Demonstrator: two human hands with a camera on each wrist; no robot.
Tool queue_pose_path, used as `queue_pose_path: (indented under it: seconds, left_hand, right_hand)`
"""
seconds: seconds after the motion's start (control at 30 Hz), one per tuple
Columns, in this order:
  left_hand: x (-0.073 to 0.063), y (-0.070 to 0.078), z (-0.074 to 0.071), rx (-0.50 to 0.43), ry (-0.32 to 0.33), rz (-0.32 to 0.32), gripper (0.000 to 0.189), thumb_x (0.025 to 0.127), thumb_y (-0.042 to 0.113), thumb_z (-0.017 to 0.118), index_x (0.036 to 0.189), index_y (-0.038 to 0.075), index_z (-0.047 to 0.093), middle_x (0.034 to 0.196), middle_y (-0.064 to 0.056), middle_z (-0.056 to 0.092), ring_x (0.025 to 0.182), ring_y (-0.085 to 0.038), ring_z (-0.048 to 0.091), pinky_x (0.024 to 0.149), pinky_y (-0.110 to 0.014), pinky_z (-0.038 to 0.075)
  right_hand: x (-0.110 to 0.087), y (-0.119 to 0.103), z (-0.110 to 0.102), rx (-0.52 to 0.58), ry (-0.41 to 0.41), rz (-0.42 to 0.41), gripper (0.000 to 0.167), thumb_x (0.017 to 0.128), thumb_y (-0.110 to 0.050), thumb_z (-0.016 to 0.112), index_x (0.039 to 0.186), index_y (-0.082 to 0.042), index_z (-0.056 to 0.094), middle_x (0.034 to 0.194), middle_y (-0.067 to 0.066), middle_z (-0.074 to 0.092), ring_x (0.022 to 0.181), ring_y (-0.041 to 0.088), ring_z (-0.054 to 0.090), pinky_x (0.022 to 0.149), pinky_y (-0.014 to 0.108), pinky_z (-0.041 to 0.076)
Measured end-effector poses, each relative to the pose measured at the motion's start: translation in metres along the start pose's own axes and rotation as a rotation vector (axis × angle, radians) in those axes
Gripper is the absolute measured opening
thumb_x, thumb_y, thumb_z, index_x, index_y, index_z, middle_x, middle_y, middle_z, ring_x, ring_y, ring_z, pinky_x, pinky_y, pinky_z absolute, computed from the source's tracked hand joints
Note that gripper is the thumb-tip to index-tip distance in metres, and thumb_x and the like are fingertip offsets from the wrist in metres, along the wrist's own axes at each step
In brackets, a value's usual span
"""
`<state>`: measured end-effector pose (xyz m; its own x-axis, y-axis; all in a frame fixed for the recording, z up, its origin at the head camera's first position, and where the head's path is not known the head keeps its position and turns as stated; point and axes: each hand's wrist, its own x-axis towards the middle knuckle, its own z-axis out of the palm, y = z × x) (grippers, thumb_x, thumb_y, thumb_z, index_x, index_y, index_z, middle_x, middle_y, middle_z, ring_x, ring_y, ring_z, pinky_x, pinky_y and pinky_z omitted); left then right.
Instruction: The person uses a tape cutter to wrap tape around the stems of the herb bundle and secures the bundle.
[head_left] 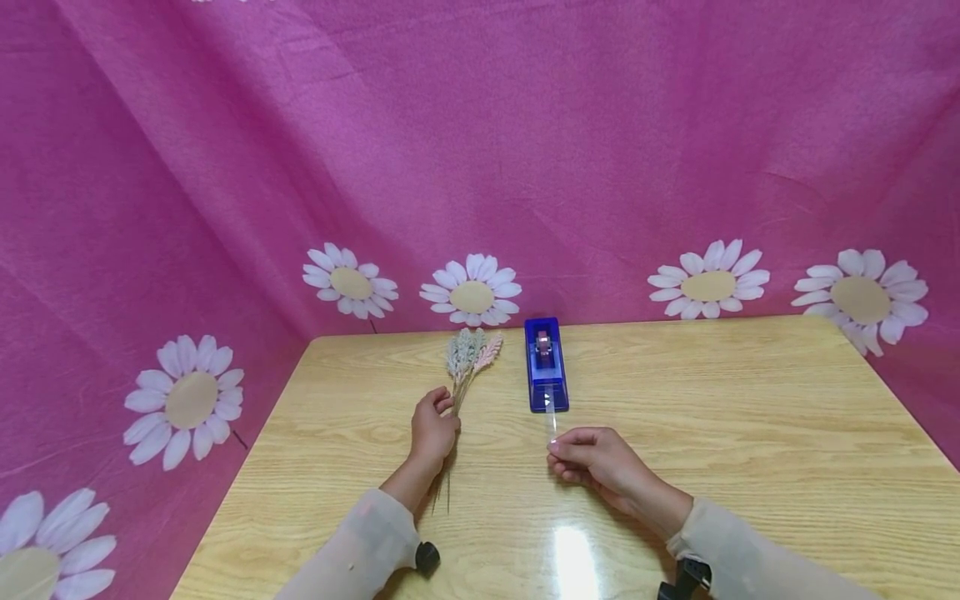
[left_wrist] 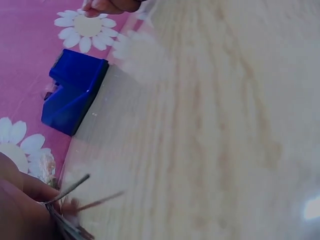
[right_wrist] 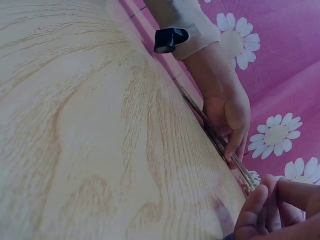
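Observation:
A small bunch of dried flower stalks [head_left: 467, 354], with pale green and pink heads pointing to the back, lies low over the table. My left hand [head_left: 433, 429] grips its thin stems [right_wrist: 214, 132] partway down, and their cut ends stick out toward the near edge. Right of the bunch stands a blue tape dispenser [head_left: 546, 375]; its side shows in the left wrist view. From its front runs a strip of clear tape [head_left: 552, 427], whose free end my right hand [head_left: 603, 467] pinches between thumb and index finger. In the right wrist view the tape is hidden.
Everything sits on a light wood-grain table [head_left: 750, 400], with a bright glare patch near its front. A pink cloth [head_left: 585, 167] printed with white daisies hangs along the back and left side. Dark wrist cameras [head_left: 427, 558] sit at both beige sleeves [head_left: 367, 542].

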<state>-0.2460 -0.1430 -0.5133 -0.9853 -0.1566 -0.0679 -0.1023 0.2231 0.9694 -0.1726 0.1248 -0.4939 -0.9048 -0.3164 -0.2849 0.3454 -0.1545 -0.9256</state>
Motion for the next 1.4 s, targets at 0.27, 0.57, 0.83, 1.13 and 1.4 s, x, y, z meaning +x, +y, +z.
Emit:
queue_pose_path:
  seconds: [0.27,0.57,0.83,1.13,1.4]
  left_hand:
    - [0.003,-0.001,-0.010,-0.239,-0.033,-0.067,0.041,0.094,-0.018,0.058,0.136,-0.016,0.056,0.126,-0.032,0.063,0.118,-0.034,0.066,0.089,-0.024,0.057]
    - [0.006,0.007,-0.021,-0.442,-0.099,-0.181,0.044,0.096,-0.019,0.054,0.140,-0.014,0.053,0.125,-0.032,0.062,0.085,-0.016,0.073,0.075,-0.028,0.062]
    - [0.007,0.011,-0.026,-0.362,-0.132,-0.244,0.044,0.100,-0.011,0.054,0.144,-0.006,0.054,0.132,-0.024,0.064,0.062,-0.004,0.062,0.046,-0.012,0.043]
    - [0.010,0.013,-0.031,-0.363,-0.125,-0.231,0.034,0.106,-0.003,0.048,0.139,-0.012,0.054,0.105,-0.014,0.077,0.062,-0.001,0.048,0.046,-0.012,0.034]
    - [0.008,0.015,-0.039,-0.356,-0.173,-0.221,0.030,0.106,-0.005,0.048,0.132,-0.019,0.055,0.106,-0.021,0.076,0.065,-0.004,0.049,0.049,-0.013,0.034]
  right_hand:
    - [-0.001,-0.001,0.001,0.001,-0.005,-0.005,0.022,0.098,-0.006,0.069,0.110,0.012,0.068,0.088,0.008,0.076,0.076,0.011,0.071,0.069,0.022,0.058]
    - [-0.002,-0.002,0.001,-0.003,0.002,-0.003,0.022,0.099,-0.007,0.068,0.110,0.012,0.067,0.090,0.009,0.076,0.078,0.012,0.071,0.070,0.022,0.058]
    - [-0.001,-0.001,-0.001,-0.003,0.000,-0.006,0.023,0.099,-0.006,0.067,0.112,0.013,0.067,0.090,0.008,0.076,0.078,0.012,0.072,0.070,0.022,0.059]
    - [-0.002,-0.003,0.000,0.003,-0.006,-0.010,0.023,0.100,-0.006,0.067,0.112,0.013,0.066,0.089,0.008,0.075,0.078,0.012,0.071,0.070,0.022,0.058]
    - [-0.004,-0.009,0.000,0.012,-0.015,-0.018,0.017,0.100,-0.005,0.066,0.108,0.009,0.069,0.089,0.008,0.075,0.078,0.013,0.070,0.070,0.023,0.058]
